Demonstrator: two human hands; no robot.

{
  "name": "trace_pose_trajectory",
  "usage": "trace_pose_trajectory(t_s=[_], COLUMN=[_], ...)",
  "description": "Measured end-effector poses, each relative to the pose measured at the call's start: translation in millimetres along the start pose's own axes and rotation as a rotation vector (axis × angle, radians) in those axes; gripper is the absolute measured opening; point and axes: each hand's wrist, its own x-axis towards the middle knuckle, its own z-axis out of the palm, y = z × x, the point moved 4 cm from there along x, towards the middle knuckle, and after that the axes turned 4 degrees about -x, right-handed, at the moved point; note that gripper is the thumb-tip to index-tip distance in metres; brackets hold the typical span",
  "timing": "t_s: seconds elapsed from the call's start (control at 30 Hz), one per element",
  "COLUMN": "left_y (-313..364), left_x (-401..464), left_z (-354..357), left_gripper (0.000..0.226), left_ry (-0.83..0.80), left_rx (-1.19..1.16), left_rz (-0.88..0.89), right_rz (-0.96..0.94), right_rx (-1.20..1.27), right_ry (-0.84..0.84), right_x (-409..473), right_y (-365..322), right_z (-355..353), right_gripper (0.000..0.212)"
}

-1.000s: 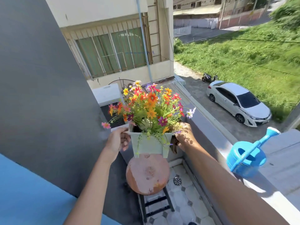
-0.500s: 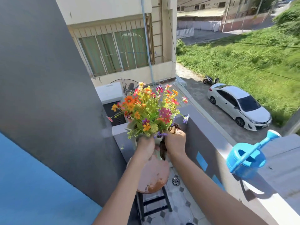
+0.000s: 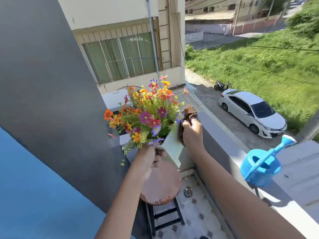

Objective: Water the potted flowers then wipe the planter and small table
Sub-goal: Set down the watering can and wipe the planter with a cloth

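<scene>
Sunlight is seen falling on a narrow balcony with a patterned tile floor [image 3: 195, 214] and a round floor drain [image 3: 188, 193], closed in by a grey wall [image 3: 51, 100] on the left and a pale parapet [image 3: 229, 144] on the right. A small table [image 3: 162, 185] with a round, worn reddish top and a dark frame is stood between them. A blue watering can [image 3: 260, 167] is rested on the parapet, well apart from the table. Beyond the parapet a white car [image 3: 252, 111], a parked scooter [image 3: 221, 85], a grassy field and a cream building with barred windows are shown. Compared with the frame a second ago, the planter [image 3: 172, 149] has been tipped: then it was held level just above the table top, one hand at each end; now it is tilted, its flowers [image 3: 148, 114] leaning up and to the left, and one pale side is turned toward the camera. The left hand [image 3: 150, 156] is curled round the planter's lower left edge, partly hidden under the blooms, and the planter is held clear above the table. The right hand [image 3: 191, 131] is closed round a brown cloth [image 3: 189, 112], which is bunched above the fingers and pressed against the planter's upper right side.
</scene>
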Motion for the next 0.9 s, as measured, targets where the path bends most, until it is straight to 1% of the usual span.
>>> trace_pose_trajectory(t_s=[0.07, 0.13, 0.23, 0.27, 0.33, 0.4, 0.43, 0.53, 0.67, 0.77, 0.83, 0.87, 0.9], left_y=[0.4, 0.5, 5.0, 7.5, 12.9, 16.6, 17.6, 17.4, 8.9, 2.9, 3.1, 3.5, 3.3], left_x=[0.4, 1.6, 5.0, 6.7, 9.8, 12.9, 13.3, 14.0, 14.6, 11.2, 9.5, 9.0, 9.5], left_z=[0.8, 1.5, 0.8, -0.8, -5.9, -11.9, -14.4, -18.1, -18.4, -18.0, -18.4, -18.2, -17.9], left_gripper=[0.03, 0.03, 0.033, 0.033, 0.033, 0.033, 0.034, 0.033, 0.028, 0.027, 0.023, 0.02, 0.018], left_ry=[0.02, 0.034, 0.055, 0.064, 0.078, 0.084, 0.082, 0.071, 0.068, 0.033, 0.007, -0.002, -0.008], left_rx=[-0.031, -0.037, -0.051, -0.063, -0.075, -0.066, -0.061, -0.043, -0.044, -0.09, -0.119, -0.127, -0.133], left_rz=[-0.005, -0.019, -0.01, 0.002, 0.023, 0.029, 0.03, 0.029, 0.017, -0.005, 0.003, 0.01, 0.013], right_rz=[-0.032, -0.053, -0.224, -0.28, -0.371, -0.428, -0.433, -0.419, -0.397, -0.344, -0.306, -0.275, -0.218], right_rx=[-0.093, -0.117, -0.191, -0.217, -0.243, -0.255, -0.257, -0.253, -0.218, -0.201, -0.21, -0.191, -0.153], right_ry=[-0.023, -0.012, -0.005, -0.022, -0.048, -0.077, -0.098, -0.11, -0.097, -0.053, 0.001, 0.027, 0.053], right_x=[4.7, -2.1, -31.5, -42.9, -64.4, -81.9, -89.3, -104.3, -89.7, -59.2, -36.1, -26.4, -19.3], right_y=[-0.3, -0.1, -3.4, 0.3, 8.7, 22.2, 30.3, 44.5, 31.7, 18.3, 19.2, 22.4, 25.3], right_z=[2.0, 7.6, 20.4, 25.8, 32.4, 34.1, 34.6, 33.9, 34.2, 31.0, 26.4, 23.2, 20.3], right_gripper=[0.014, 0.016, 0.031, 0.028, 0.017, 0.009, 0.007, 0.013, 0.009, 0.01, 0.011, 0.013, 0.021])
